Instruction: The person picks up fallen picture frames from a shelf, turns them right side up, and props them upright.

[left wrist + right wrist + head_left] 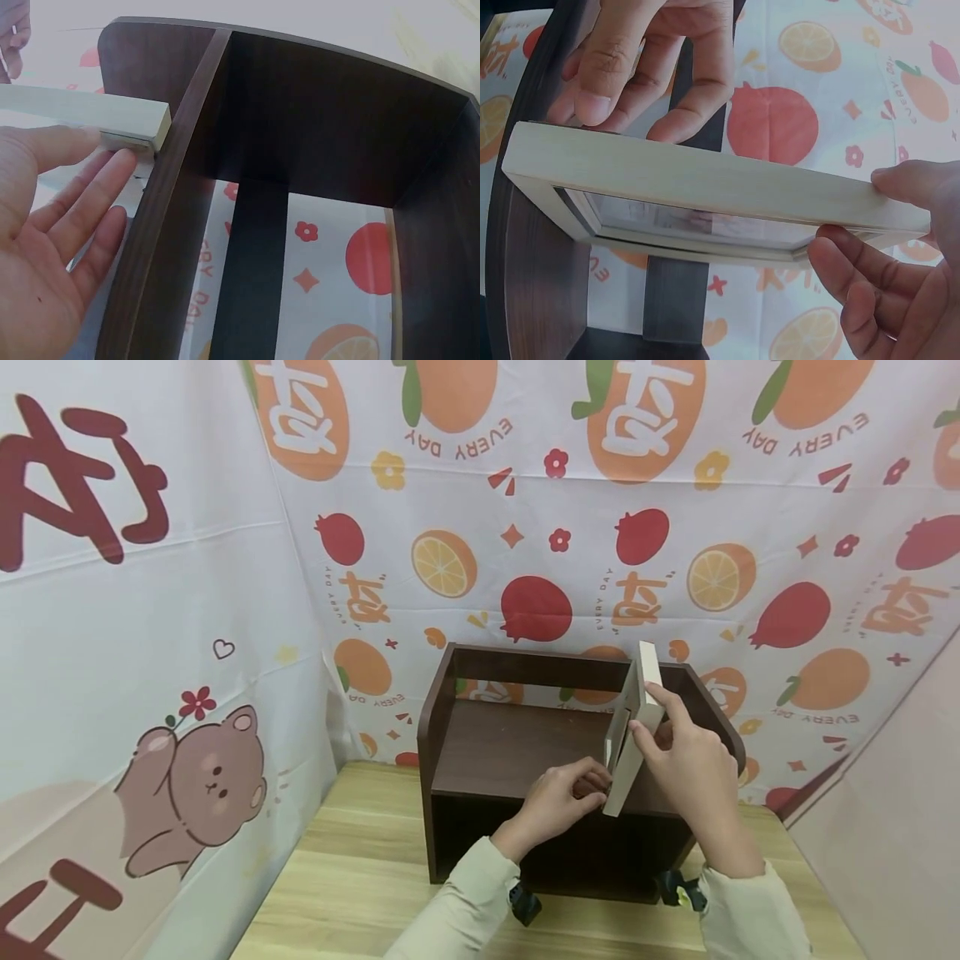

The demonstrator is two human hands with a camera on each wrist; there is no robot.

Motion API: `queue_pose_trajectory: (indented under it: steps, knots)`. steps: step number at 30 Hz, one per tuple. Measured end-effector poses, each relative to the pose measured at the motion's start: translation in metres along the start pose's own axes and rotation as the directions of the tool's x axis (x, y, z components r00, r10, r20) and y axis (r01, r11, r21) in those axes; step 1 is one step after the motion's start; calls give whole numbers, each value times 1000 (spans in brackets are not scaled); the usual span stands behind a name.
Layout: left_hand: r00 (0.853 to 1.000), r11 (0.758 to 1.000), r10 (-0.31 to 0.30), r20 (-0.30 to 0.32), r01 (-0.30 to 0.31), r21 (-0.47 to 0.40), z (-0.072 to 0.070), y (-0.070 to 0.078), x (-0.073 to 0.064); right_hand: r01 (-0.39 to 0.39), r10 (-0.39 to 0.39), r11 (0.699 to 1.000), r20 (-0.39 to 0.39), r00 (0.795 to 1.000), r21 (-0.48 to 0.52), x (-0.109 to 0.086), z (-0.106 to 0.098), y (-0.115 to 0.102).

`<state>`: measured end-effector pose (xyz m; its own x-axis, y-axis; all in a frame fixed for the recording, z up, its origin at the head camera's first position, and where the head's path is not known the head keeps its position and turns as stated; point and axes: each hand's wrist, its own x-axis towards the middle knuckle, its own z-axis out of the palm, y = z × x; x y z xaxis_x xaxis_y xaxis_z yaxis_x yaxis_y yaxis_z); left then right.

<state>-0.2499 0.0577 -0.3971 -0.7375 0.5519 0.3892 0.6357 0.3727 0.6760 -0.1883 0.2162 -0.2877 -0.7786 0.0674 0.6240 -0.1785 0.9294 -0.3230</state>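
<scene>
A cream picture frame (633,735) with a glazed front (697,217) stands on edge on the upper shelf (517,747) of a dark brown desktop rack (438,727), its near end at the shelf's front edge. My right hand (693,768) pinches it near the far upper end, thumb on the narrow side and fingers against the glazed side. At the near lower end is my left hand (562,797), its thumb and fingertips touching the back side. In the left wrist view the left fingers (97,202) are loosely extended beside the frame's end (161,124).
The rack stands on a light wood-grain table (352,843), with an open lower compartment (577,860) under the shelf. Behind it hangs a fruit-patterned cloth (480,502); a bear-printed cloth (292,602) is at the left. Dark straps (525,903) circle both wrists.
</scene>
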Motion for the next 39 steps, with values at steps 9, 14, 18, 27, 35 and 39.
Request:
queue_pose_trajectory:
  steps: [9, 14, 18, 27, 35, 39]
  knots:
    - [999, 997, -39, -28, 37, -71, 12, -2, 11, -15, 14, 1000, 42, 999, 17, 3, -2, 11]
    - [997, 995, -70, -35, 67, -80, 15, -2, 13, -7, 6, 1000, 41, 999, 17, 5, -2, 13]
    - [996, 996, -76, -50, 73, -54, 16, -3, 14, -13, 12, 1000, 40, 999, 19, 5, -1, 14]
    - [996, 997, -8, -93, 14, 73, 13, -5, 13, -10, 8, 999, 37, 999, 40, 6, 0, 16]
    - [994, 999, 42, -105, -38, 33, 2, -14, 6, 11, -12, 999, 17, 1000, 49, 7, 3, 14]
    - [991, 999, 43, -125, -42, 6, -7, -18, 3, 27, -28, 998, 27, 999, 59, 9, 4, 12]
